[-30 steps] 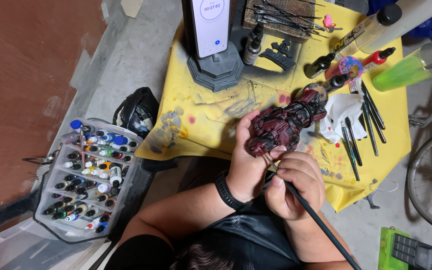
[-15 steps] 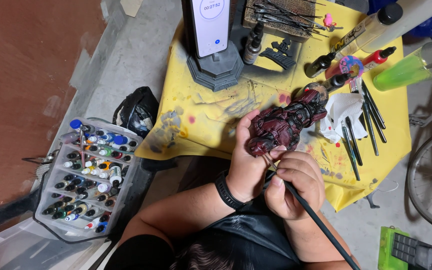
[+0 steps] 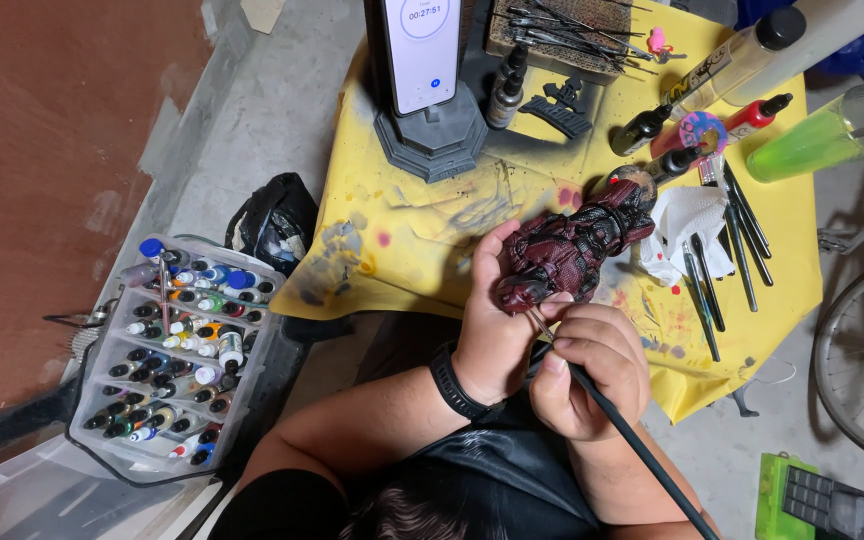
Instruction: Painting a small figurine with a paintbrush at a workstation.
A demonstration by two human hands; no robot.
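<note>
**Brush at the figure's lower end, nothing shifted**

Your left hand point(image 3: 492, 330) wraps its fingers around the dark red figure point(image 3: 572, 250), holding it tilted over the near edge of the yellow cloth point(image 3: 412, 240). Your right hand point(image 3: 592, 370) pinches the black-handled brush point(image 3: 632, 440), its tip touching the figure's lower end. Compared with a second ago, both hands, the figure and the brush sit where they were. The tray of paint bottles point(image 3: 177, 355) lies off to your left, well apart.
</note>
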